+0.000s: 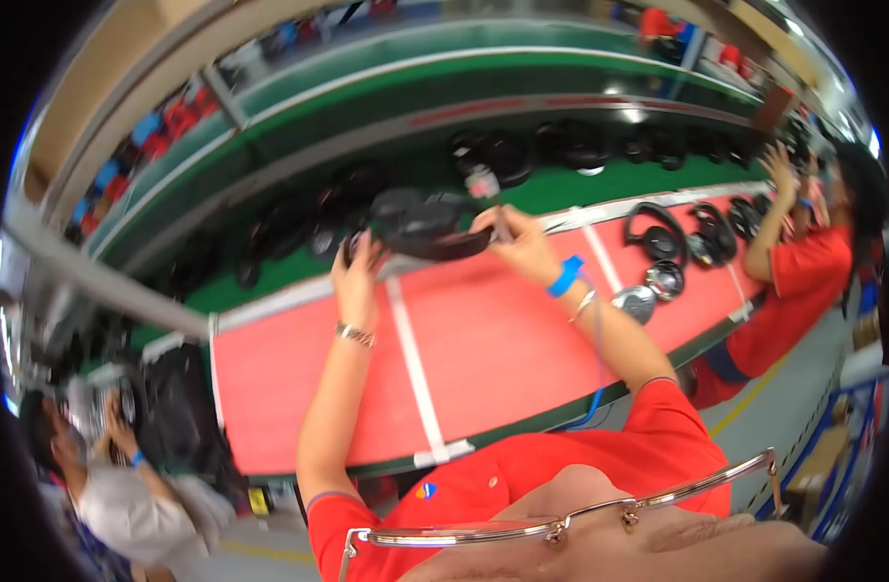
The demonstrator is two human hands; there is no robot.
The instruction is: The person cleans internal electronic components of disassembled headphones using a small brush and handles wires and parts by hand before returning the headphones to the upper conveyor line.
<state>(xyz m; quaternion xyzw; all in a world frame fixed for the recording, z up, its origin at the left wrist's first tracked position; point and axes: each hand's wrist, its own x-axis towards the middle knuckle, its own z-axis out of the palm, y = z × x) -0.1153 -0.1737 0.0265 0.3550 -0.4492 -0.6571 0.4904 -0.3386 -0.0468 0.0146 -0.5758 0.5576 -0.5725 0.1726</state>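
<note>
Black headphones [433,233] are held up between my two hands, over the far edge of the pink work surface [493,339]. My left hand [358,267] has its fingers closed round one end of them, and a metal watch band sits on that wrist. At the other end, my right hand [522,244] pinches the headband, with a blue strap [566,276] and a bracelet on its wrist. A small tagged item [483,184] shows just above my right hand; blur hides what it is.
Several black headphones [571,145] line the green belt [551,197] beyond the surface. More headphones [658,233] and round silver parts [635,304] lie at right. A co-worker in red [803,267] is at right, another in white [139,504] at lower left. Black bag [181,412] at left.
</note>
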